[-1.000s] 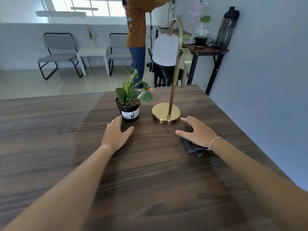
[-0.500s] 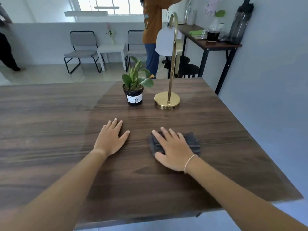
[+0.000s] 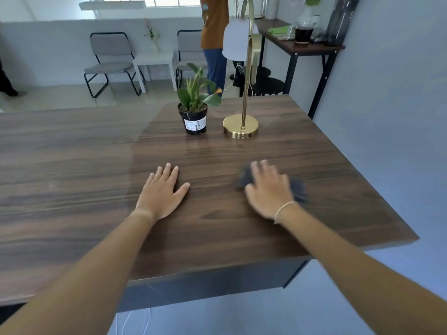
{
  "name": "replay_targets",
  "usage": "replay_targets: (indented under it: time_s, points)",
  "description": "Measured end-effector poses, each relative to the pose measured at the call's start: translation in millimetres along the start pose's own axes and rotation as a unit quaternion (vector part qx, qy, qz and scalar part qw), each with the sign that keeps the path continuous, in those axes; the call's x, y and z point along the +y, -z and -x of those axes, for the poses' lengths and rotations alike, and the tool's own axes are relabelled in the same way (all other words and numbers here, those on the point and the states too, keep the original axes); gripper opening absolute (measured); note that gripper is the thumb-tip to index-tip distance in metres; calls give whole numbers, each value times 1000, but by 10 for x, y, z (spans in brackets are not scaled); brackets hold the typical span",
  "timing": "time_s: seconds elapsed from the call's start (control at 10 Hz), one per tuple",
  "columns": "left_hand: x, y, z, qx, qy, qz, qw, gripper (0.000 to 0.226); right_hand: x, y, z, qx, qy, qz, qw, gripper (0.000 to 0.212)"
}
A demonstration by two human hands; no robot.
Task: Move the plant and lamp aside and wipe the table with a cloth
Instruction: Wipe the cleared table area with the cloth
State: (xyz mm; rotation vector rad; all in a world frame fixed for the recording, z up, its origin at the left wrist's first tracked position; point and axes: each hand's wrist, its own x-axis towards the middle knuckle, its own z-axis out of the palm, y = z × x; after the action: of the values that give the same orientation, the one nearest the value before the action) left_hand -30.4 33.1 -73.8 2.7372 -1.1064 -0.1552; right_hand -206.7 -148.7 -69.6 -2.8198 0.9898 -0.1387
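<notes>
Dark grey cloth point(image 3: 298, 189) lies on the dark wood-grain surface point(image 3: 72, 153) near its right edge, pressed flat under the right hand point(image 3: 268, 189), fingers spread and blurred. The left hand point(image 3: 161, 193) rests open, palm down. Farther back stand the green potted plant point(image 3: 194, 110) and, just beside it, the brass arched lamp point(image 3: 244, 97).

Gold lamp point(image 3: 242, 122), dark grey cloth point(image 3: 298, 188)
</notes>
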Motion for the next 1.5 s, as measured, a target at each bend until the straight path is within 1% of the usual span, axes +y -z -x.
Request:
replay_targets:
  time_s: [0.1, 0.2, 0.3, 0.4, 0.5, 0.6, 0.7, 0.8, 0.9, 1.0, 1.1, 1.2, 1.3, 1.4, 1.5]
  points:
    - [-35, 20, 35, -7, -18, 12, 1000, 62, -595, -117, 491, -39, 169, -22, 985, 77]
    - [-116, 48, 84, -14, -32, 23, 999, 58, -270, -35, 368, -12, 165, -39, 985, 64]
    - [-143, 52, 133, -14, -35, 18, 999, 57, 681, 123, 100, 16, -43, 14, 999, 57]
    - [-126, 53, 162, -12, -34, 3, 999, 58, 1108, 207, 31, 24, -209, 3, 978, 56]
    - [-119, 49, 162, -11, -34, -7, 999, 58, 581, 79, 37, 50, -149, -25, 987, 54]
    - [-130, 47, 165, -15, -33, -10, 999, 58, -212, -88, 430, 43, 59, -18, 997, 54]
    - [-134, 56, 152, -14, -33, -3, 999, 58, -365, -82, 858, 9, 190, -42, 981, 60]
    - [-122, 75, 141, -17, -32, 13, 999, 58, 277, 22, 619, 45, 118, -26, 992, 55]
    - [-117, 81, 130, -15, -30, 21, 999, 57, 909, 189, 216, 29, -116, -1, 993, 51]
    - [-103, 58, 74, -9, -26, 31, 999, 56, 640, 175, 21, 38, -162, -17, 986, 51]
    - [-74, 63, -37, 14, -25, 73, 997, 51, -285, -80, 188, 25, 0, -42, 999, 55]
    - [-138, 117, -145, 29, -19, 131, 991, 46, -900, -206, 674, -3, 170, -54, 984, 59]
    - [-241, 159, -242, 23, -10, 133, 991, 46, -527, -109, 811, 16, 198, -61, 978, 54]
    - [-210, 115, -248, 21, -12, 111, 994, 47, 515, 50, 601, 41, 41, -18, 998, 53]
    - [-152, 66, -186, 36, -28, 66, 997, 49, 1552, 318, 485, 50, -193, -1, 980, 50]
